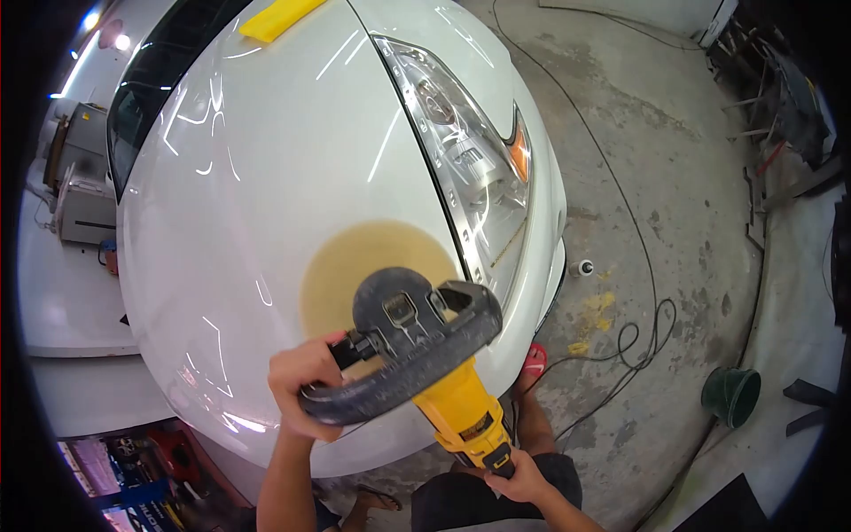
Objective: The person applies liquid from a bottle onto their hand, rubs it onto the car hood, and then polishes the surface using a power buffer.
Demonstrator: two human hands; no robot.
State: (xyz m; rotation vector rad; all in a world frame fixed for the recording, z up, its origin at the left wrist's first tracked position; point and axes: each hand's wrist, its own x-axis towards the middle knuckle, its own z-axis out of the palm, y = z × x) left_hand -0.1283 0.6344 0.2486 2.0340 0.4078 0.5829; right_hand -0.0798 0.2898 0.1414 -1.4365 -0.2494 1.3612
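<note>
A yellow-and-black car polisher [461, 408] rests with its round tan pad [341, 257] against the white car hood [266, 177], close to the headlight [474, 160]. The pad looks smooth and blurred, as if spinning. My left hand [301, 386] is wrapped around the left end of the polisher's black front handle. Farther back, my right hand [519, 479] grips the rear of the yellow body. The fingers on its underside are hidden.
A yellow cloth [279, 18] lies high on the hood. A black cord [643, 239] loops over the concrete floor at the right. A small white bottle [581, 268] stands beside the bumper, and a dark green bucket [731, 396] sits by the wall.
</note>
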